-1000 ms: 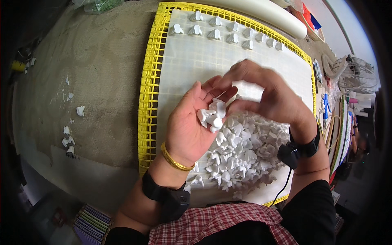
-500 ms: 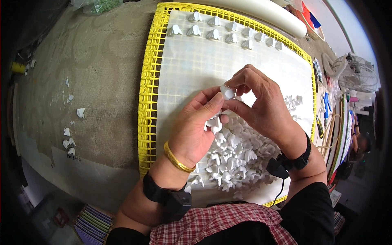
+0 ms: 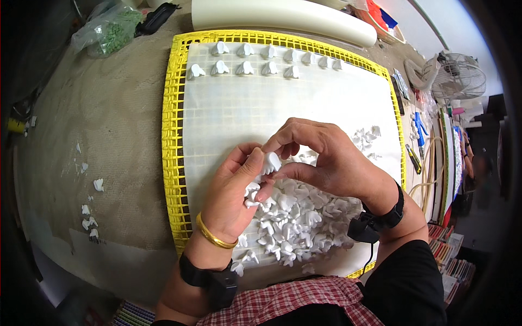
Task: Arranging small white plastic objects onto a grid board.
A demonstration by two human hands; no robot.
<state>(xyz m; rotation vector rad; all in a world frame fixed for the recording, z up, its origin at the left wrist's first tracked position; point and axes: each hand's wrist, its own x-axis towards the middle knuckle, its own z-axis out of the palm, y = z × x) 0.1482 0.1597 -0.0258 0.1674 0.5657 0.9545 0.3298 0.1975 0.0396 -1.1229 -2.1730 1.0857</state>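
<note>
Over a yellow-rimmed mesh tray, both my hands meet at a small white petal-shaped piece (image 3: 271,162). My left hand (image 3: 231,187) is closed on it with the thumb on top, and a few more white pieces (image 3: 252,194) sit inside its curled fingers. My right hand (image 3: 326,155) has its index fingertip and thumb on opposite edges of the same piece. Beneath both hands, a heap of similar white pieces (image 3: 304,223) lies on the sheet. Two rows of white pieces (image 3: 244,67) stand spaced apart along the sheet's far side.
The yellow mesh tray (image 3: 174,141) carries a pale sheet (image 3: 228,114). White scraps (image 3: 98,185) lie on the worktop to the left. Beyond the tray are a white roll (image 3: 283,17) and a bag of green material (image 3: 111,35); a fan (image 3: 459,76) and cutter (image 3: 413,158) are at right.
The view has shifted, so the tray sits lower and further left. Between my fingers, the white piece has turned from showing a round hollow to showing its lobed side.
</note>
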